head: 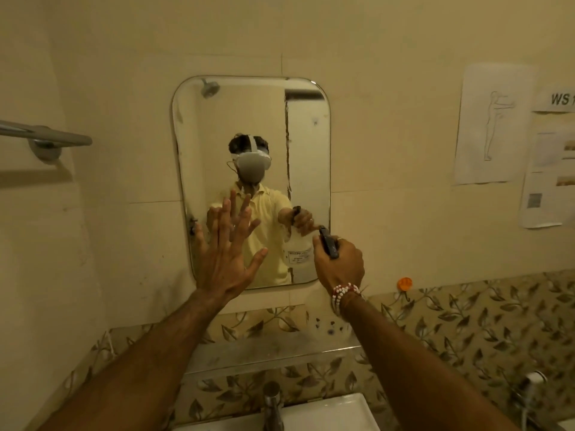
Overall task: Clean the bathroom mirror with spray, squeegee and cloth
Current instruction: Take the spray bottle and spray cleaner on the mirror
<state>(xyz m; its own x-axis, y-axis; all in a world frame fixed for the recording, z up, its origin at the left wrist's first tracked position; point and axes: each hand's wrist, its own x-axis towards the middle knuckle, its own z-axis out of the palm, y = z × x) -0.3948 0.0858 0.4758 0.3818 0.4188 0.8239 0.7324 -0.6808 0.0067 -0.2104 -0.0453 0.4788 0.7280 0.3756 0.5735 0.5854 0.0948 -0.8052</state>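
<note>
At the near bottom edge is a white washbasin (pixel 326 410) with a chrome tap (pixel 273 405) rising at its back. Just behind them a narrow shelf (pixel 267 353) runs along the wall, under a band of leaf-pattern tiles (pixel 466 325).

Both forearms reach forward over the basin. The left hand (pixel 225 262) is open, its fingers spread wide and pointing up, in front of the lower left part of the mirror (pixel 252 181). Whether the palm touches the glass or only hovers close to it, I cannot tell. The right hand (pixel 339 262) is closed around the black head of a spray bottle (pixel 328 244), held just at the lower right corner of the mirror. The bottle body is hidden behind the hand, but its reflection shows a clear bottle with a white label. A red and white bead bracelet (pixel 342 295) is around the right wrist.

The mirror is a tall rectangle with rounded corners, fixed on the beige far wall. It reflects the person in a yellow shirt with a headset, and a shower head at the top.

Far left on the wall is a metal towel bar (pixel 46 136). To the right is a small orange hook (pixel 405 284), and further right several printed papers (pixel 491 126) are stuck on the wall.
</note>
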